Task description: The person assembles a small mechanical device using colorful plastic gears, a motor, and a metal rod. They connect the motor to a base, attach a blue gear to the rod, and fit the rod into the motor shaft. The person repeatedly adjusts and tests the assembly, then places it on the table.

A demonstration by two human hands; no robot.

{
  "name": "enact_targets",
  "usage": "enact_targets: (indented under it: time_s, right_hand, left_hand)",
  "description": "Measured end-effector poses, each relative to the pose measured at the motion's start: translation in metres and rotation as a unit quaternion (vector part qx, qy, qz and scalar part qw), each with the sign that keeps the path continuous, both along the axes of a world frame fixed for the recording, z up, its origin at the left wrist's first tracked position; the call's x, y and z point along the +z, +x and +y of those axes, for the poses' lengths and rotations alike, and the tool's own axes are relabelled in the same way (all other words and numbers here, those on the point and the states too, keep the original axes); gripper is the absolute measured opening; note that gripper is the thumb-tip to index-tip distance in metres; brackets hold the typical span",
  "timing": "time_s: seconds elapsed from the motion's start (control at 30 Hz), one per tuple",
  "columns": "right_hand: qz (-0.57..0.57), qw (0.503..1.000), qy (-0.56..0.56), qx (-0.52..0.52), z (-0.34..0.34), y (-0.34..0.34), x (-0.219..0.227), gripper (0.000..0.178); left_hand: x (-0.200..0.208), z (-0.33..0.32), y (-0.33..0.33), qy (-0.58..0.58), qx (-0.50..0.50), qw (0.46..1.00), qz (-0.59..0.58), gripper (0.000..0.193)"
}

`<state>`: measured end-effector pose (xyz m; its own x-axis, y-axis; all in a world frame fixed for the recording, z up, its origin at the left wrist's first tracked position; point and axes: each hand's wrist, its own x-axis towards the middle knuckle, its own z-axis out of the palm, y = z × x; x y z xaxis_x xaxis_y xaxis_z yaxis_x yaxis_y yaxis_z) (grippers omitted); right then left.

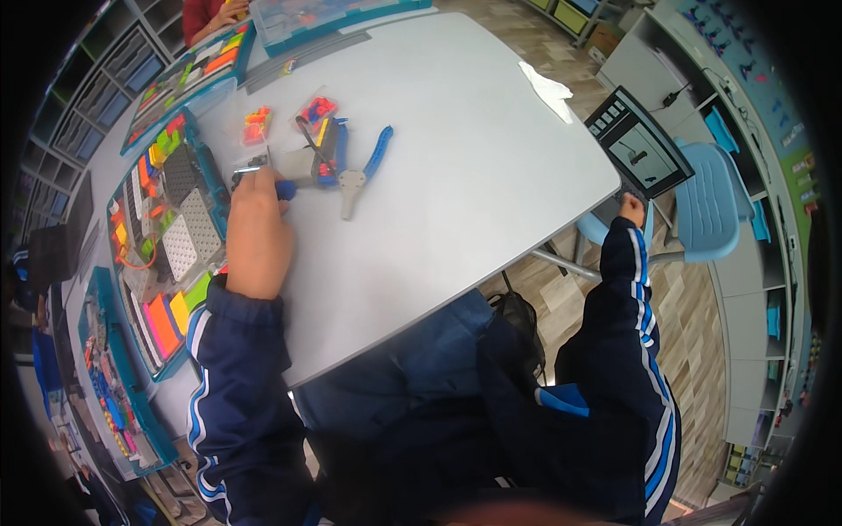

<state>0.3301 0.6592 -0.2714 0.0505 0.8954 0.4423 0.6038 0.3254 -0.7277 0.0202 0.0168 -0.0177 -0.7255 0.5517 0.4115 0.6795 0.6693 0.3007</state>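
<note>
My left hand [260,232] rests over the table with its fingers closed around the near left end of a building-block model. The model has a grey block [301,165], yellow and blue pieces and a black cable. Small dark and metallic parts show just past my fingertips, and a blue piece [285,189] sits beside them. A blue arm [377,153] and a grey piece [352,182] stick out on its right. My right hand [631,209] reaches far right to the keyboard side of an open laptop [638,149], its fingers curled. What those fingertips touch is too small to tell.
An open parts case [180,346] of colourful blocks and plates lies left of my left hand. Two small bags of orange-red pieces [257,125] [317,109] lie beyond. A white paper [545,90] is on the far right table edge. Blue chairs [706,202] stand behind the laptop. Another person's hand [230,12] shows at the top.
</note>
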Motion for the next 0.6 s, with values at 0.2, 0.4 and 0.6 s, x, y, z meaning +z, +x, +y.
enact_targets:
  time_s: [0.2,0.4,0.6]
  right_hand:
    - [-0.388,0.915,-0.100,0.039,-0.026,-0.003,-0.041,0.069]
    - [-0.433,0.881,-0.187,0.025,-0.042,-0.033,-0.028,0.069]
    - [-0.405,0.892,-0.198,0.033,-0.027,-0.035,-0.045,0.067]
  left_hand:
    - [0.000,0.000,-0.001,-0.006,0.011,1.000,-0.018,0.037]
    - [0.000,0.004,0.001,0.005,0.009,1.000,-0.004,0.031]
    - [-0.001,0.006,0.005,-0.008,0.022,1.000,0.015,0.031]
